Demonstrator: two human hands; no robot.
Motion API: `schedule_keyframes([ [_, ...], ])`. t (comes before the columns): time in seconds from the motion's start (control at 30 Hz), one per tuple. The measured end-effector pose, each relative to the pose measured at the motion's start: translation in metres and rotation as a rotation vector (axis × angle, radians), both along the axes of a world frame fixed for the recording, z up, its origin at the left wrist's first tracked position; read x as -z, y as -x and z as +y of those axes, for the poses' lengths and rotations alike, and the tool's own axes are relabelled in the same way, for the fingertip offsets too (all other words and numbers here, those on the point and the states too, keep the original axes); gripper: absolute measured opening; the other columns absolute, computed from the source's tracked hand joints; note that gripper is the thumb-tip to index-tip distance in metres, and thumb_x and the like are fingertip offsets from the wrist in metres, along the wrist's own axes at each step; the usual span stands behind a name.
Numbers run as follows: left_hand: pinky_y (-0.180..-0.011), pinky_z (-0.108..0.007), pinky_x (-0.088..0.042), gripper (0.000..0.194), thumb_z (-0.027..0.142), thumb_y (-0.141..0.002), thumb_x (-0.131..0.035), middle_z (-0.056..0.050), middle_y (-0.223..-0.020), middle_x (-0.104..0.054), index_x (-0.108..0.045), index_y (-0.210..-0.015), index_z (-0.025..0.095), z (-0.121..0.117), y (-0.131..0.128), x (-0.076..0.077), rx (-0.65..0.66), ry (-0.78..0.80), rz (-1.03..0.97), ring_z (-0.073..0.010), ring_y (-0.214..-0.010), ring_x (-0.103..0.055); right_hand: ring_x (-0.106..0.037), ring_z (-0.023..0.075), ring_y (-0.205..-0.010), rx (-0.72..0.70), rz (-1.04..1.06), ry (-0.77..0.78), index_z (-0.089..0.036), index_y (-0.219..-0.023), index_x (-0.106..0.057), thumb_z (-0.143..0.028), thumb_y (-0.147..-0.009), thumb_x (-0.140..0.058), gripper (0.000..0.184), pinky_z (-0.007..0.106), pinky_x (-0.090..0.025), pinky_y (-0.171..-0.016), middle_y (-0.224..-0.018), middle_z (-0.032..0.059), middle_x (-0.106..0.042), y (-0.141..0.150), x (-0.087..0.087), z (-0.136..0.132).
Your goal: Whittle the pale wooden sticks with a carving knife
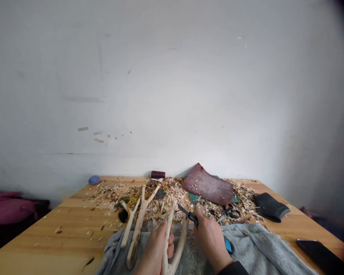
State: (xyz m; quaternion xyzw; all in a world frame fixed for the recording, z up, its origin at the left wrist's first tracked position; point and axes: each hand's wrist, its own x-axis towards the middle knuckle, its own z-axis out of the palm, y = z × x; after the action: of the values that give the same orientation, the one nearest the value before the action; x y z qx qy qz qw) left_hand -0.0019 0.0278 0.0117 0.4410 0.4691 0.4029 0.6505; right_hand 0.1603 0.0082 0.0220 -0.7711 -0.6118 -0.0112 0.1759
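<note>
My left hand (pixel 155 243) is wrapped round a pale, peeled forked stick (pixel 180 248), its two prongs pointing up and away from me. The fork's lower end runs out of the picture. In my right hand (pixel 211 238) is a knife (pixel 192 218) with a black and blue handle. Its blade points left, close to the tip of the left prong; whether it touches the wood I cannot tell. Left of my left hand, a larger forked stick (pixel 141 214) and a smaller forked stick (pixel 129 223) lie partly on a grey cloth (pixel 246 244).
Wood shavings (pixel 172 191) cover the back of the wooden table (pixel 60 229). Among them lie a maroon leather sheet (pixel 208 185), scissors (pixel 233 212) and a dark thread spool (pixel 158 174). A black folded piece (pixel 271 207) and a phone (pixel 318 252) are at right, a blue lid (pixel 94 180) at back left.
</note>
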Motion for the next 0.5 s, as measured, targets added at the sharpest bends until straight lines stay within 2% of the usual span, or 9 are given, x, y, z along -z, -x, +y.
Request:
schedule_keyframes([
  [0.13, -0.036, -0.020, -0.018, 0.066, 0.084, -0.060, -0.060, 0.012, -0.047, -0.042, -0.049, -0.081, 0.023, 0.000, -0.001, 0.000, -0.005, -0.046, -0.065, -0.0039, -0.032, -0.029, -0.072, 0.0204, -0.083, 0.040, 0.018, -0.043, -0.024, -0.117, -0.063, -0.011, -0.090, -0.046, 0.035, 0.025, -0.041, -0.064, -0.092, 0.0056, -0.076, -0.007, 0.002, 0.002],
  [0.23, -0.033, -0.020, -0.018, 0.070, 0.085, -0.052, -0.063, 0.013, -0.046, -0.040, -0.050, -0.079, 0.022, 0.001, 0.000, -0.001, 0.042, 0.036, -0.114, -0.0026, -0.031, -0.024, -0.072, 0.0197, -0.083, 0.049, 0.037, -0.074, -0.026, -0.118, -0.063, -0.014, -0.091, -0.047, 0.033, 0.024, -0.041, -0.064, -0.095, 0.0049, -0.076, -0.011, 0.002, 0.001],
  [0.4, -0.032, -0.019, -0.018, 0.072, 0.086, -0.048, -0.064, 0.015, -0.045, -0.036, -0.051, -0.078, 0.022, 0.003, 0.005, -0.006, 0.135, 0.152, -0.141, -0.0016, -0.030, -0.022, -0.072, 0.0198, -0.086, 0.111, 0.051, -0.079, -0.025, -0.119, -0.064, -0.019, -0.094, -0.047, 0.031, 0.023, -0.041, -0.065, -0.096, 0.0064, -0.076, -0.018, -0.005, 0.001],
  [0.5, -0.031, -0.019, -0.017, 0.069, 0.085, -0.053, -0.063, 0.015, -0.042, -0.032, -0.051, -0.079, 0.022, 0.002, 0.007, -0.008, 0.180, 0.194, -0.159, -0.0018, -0.029, -0.019, -0.072, 0.0203, -0.089, 0.142, 0.067, -0.078, -0.024, -0.118, -0.064, -0.024, -0.097, -0.044, 0.029, 0.024, -0.042, -0.066, -0.100, 0.0077, -0.076, -0.024, -0.007, 0.002],
])
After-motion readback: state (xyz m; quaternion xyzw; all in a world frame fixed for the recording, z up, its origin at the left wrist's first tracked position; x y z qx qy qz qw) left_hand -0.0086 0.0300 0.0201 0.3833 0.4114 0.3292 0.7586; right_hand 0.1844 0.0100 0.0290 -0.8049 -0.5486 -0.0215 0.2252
